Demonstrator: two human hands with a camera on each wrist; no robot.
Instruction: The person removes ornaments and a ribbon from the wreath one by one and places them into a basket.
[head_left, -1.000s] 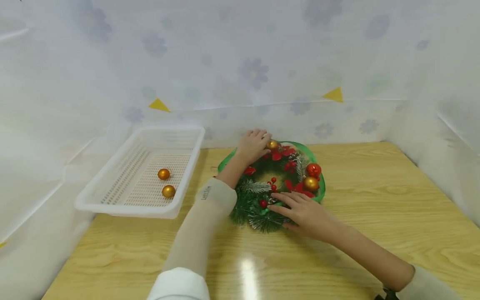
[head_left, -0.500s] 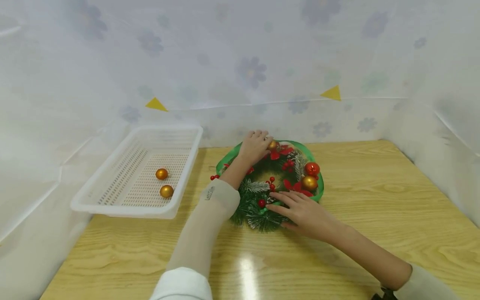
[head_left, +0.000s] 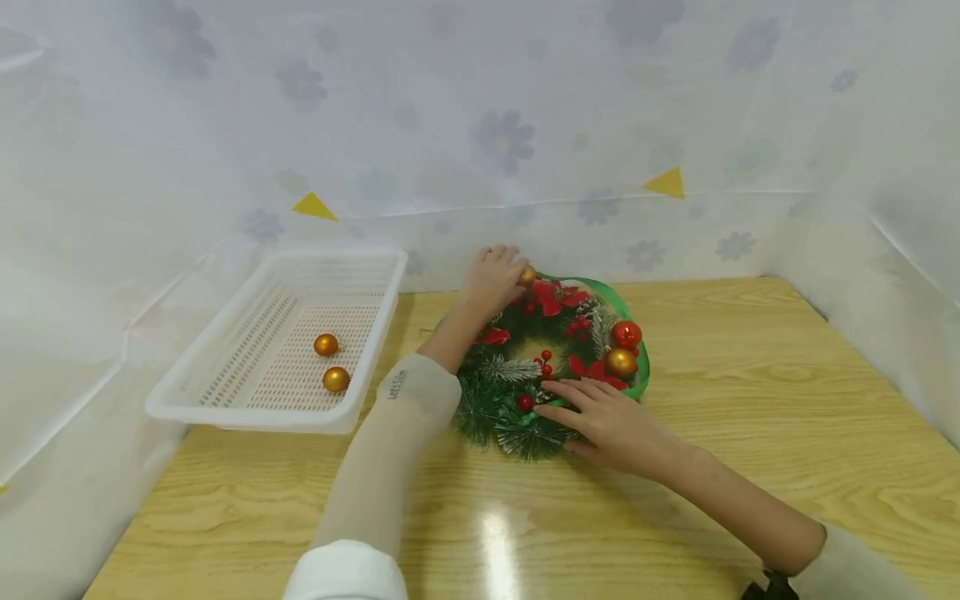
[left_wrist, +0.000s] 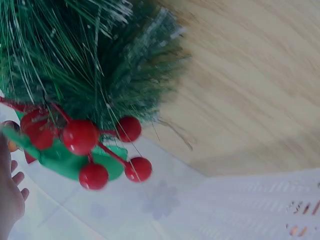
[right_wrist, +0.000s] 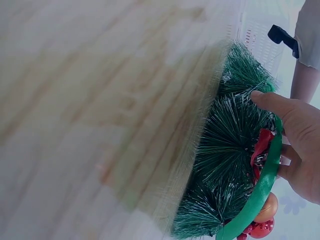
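A round Christmas wreath [head_left: 480,408] of green needles, red flowers and berries, edged with green ribbon, lies on the table. At its far edge my left hand [head_left: 491,279] holds a gold bauble [head_left: 528,276], partly covered by the fingers. Whether the bauble is still attached is hidden. My right hand [head_left: 618,429] grips the near right edge. In the right wrist view its thumb [right_wrist: 267,101] lies on the needles and its fingers reach over the ribbon [right_wrist: 260,187]. On the wreath's right side sit a red bauble [head_left: 627,335] and a gold bauble [head_left: 621,363].
Left of the wreath stands a white perforated plastic basket [head_left: 251,419], holding two gold baubles, one farther back [head_left: 326,345] and one nearer [head_left: 336,380]. The wooden table [head_left: 750,400] meets a flower-patterned white sheet [head_left: 420,167] at the back and sides.
My left hand has shifted left and slightly away, and the gold bauble in it has moved the same way. The right hand keeps its grip on the wreath.
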